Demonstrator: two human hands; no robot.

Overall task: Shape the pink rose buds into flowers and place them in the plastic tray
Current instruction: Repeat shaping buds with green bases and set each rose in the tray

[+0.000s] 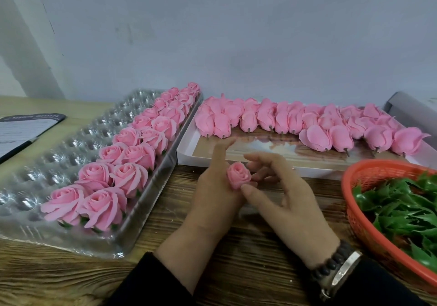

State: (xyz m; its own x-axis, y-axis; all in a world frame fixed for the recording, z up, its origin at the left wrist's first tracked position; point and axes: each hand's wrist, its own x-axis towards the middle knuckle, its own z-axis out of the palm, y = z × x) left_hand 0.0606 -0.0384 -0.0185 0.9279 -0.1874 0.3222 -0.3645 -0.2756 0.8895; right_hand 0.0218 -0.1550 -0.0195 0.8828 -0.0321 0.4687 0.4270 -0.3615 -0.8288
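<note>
A person's left hand (214, 187) grips a pink rose bud (238, 175) above the wooden tabletop (236, 270), forefinger raised, while the right hand (281, 187) pinches its outer petals with thumb and fingertips. Finished roses (132, 154) fill two rows along the right edge of the clear plastic tray (59, 154) at left. Unshaped buds (307, 121) line a white box (189, 149) behind; an orange basket (369, 213) of green leaves (399, 211) sits at the right edge.

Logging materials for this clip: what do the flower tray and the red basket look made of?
The clear dimpled flower tray looks like thin glossy moulded plastic: see-through, with bright glints on each cup. The red-orange mesh basket looks like rigid moulded plastic, with a smooth rim and regular lattice.
</note>
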